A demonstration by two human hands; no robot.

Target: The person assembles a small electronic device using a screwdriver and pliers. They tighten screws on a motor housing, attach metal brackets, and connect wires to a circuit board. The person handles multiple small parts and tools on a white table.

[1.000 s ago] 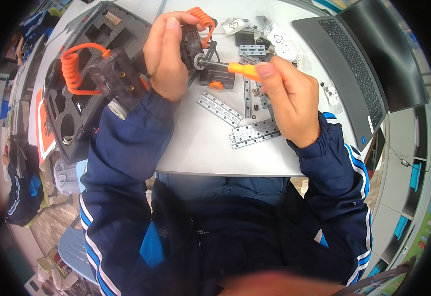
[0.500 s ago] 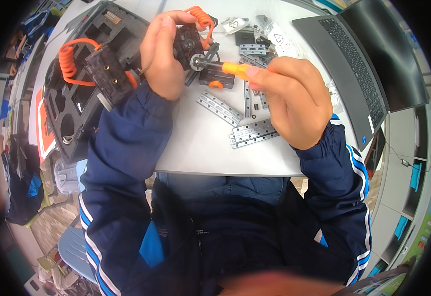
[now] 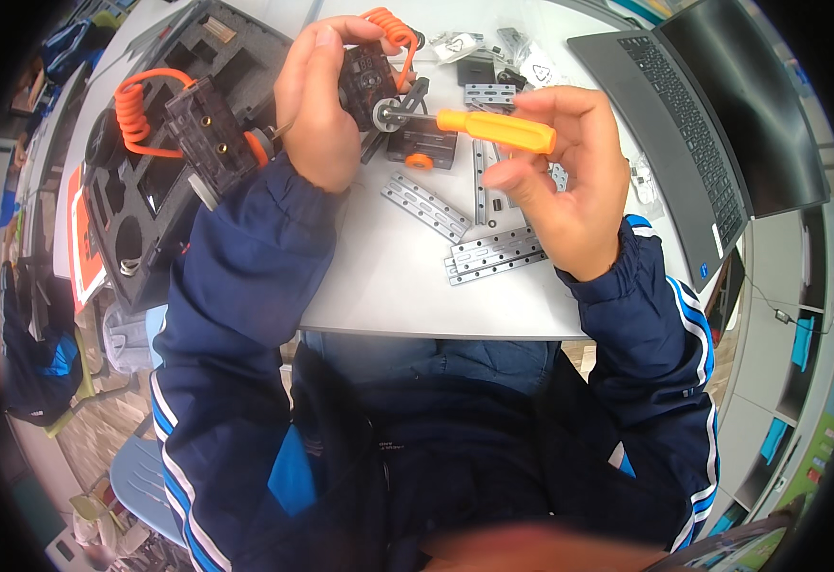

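My left hand (image 3: 317,105) is closed around a dark, boxy module (image 3: 367,81) with an orange coiled cable (image 3: 393,29). A grey metal wheel-like disc (image 3: 386,115) sits at the module's side, facing right. The shaft of a screwdriver (image 3: 503,130) with a yellow-orange handle meets this disc at its centre; the exact tip contact is too small to tell. Around the handle, my right hand (image 3: 584,181) has its fingers spread, thumb below and apart from the handle, fingertips above it. Whether a finger touches the handle's far side is hidden.
Another dark module (image 3: 212,133) with an orange coil is by my left forearm. Silver perforated beams (image 3: 426,207) lie on the white table (image 3: 388,296). An open foam-lined case (image 3: 164,238) is on the left, a laptop (image 3: 684,143) on the right. A dark block with an orange wheel (image 3: 420,161) stands behind.
My right hand has loosened from the screwdriver handle, its thumb moving down and away, so the whole handle now shows. My left hand and the module have barely shifted.
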